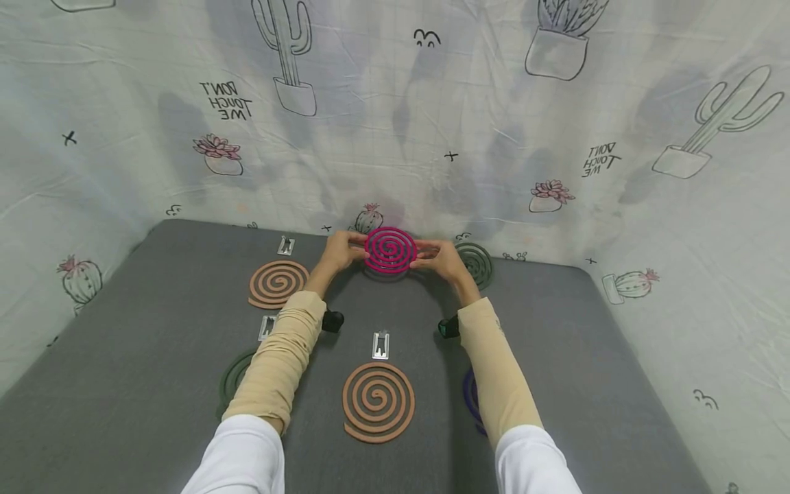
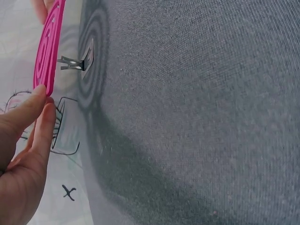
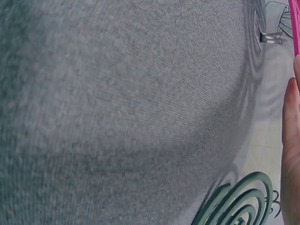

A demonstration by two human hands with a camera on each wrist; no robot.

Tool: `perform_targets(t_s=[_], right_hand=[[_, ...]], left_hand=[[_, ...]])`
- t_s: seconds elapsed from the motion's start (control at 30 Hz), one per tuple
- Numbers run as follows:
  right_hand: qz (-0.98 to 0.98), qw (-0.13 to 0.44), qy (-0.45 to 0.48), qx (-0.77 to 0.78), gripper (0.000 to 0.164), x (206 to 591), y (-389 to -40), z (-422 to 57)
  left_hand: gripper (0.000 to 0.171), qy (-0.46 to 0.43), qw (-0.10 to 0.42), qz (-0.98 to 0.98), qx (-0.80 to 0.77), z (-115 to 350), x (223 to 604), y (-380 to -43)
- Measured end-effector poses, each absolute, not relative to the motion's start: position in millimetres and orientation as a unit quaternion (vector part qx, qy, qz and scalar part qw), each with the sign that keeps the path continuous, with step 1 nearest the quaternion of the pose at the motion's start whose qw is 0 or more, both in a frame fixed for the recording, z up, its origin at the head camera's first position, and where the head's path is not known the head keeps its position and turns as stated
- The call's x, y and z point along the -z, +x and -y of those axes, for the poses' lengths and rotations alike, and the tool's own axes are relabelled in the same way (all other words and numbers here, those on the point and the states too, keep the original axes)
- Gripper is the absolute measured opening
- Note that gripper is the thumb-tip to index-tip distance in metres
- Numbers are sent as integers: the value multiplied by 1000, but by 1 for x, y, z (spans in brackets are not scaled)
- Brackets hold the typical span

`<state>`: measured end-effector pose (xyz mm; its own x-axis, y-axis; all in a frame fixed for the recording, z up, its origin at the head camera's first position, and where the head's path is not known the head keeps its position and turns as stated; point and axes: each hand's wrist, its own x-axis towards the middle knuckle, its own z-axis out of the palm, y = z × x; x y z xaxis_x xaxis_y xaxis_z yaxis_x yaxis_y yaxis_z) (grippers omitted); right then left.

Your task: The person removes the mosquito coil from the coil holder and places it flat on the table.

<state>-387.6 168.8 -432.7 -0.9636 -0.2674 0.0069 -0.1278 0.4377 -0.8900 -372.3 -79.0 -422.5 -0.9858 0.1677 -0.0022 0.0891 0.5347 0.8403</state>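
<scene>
A pink spiral mosquito coil (image 1: 390, 250) is held in the air near the table's back edge. My left hand (image 1: 339, 252) pinches its left rim between thumb and fingers, as the left wrist view also shows. On the opposite rim, my right hand (image 1: 446, 259) grips it with thumb and fingers; the right wrist view catches only part of that hand (image 3: 291, 126). Beneath the coil, apart from it, a small metal coil stand (image 2: 87, 61) rises from the table with its prongs upright. The coil's ring-shaped shadow falls around this stand.
Orange coils (image 1: 279, 283) (image 1: 378, 394), green coils (image 1: 478, 264) (image 1: 231, 377) and a purple coil (image 1: 471, 394) lie on the grey table (image 1: 574, 384); the forearms partly cover some. Metal stands (image 1: 380, 345) (image 1: 286, 245) (image 1: 267, 327) sit among them. A cactus-print cloth (image 1: 395, 123) hangs behind.
</scene>
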Motion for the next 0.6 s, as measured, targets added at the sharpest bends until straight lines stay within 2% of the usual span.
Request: perform_targets(t_s=[0.4,0.6], right_hand=[[-837,81,-130,526,53,427,-380,-177],[-822,103,-129,544,54,423,-374,-184]], left_hand=[[43,94,54,-876,-469,83,419,-371],[37,110,41,-866,-487,82,417,-370]])
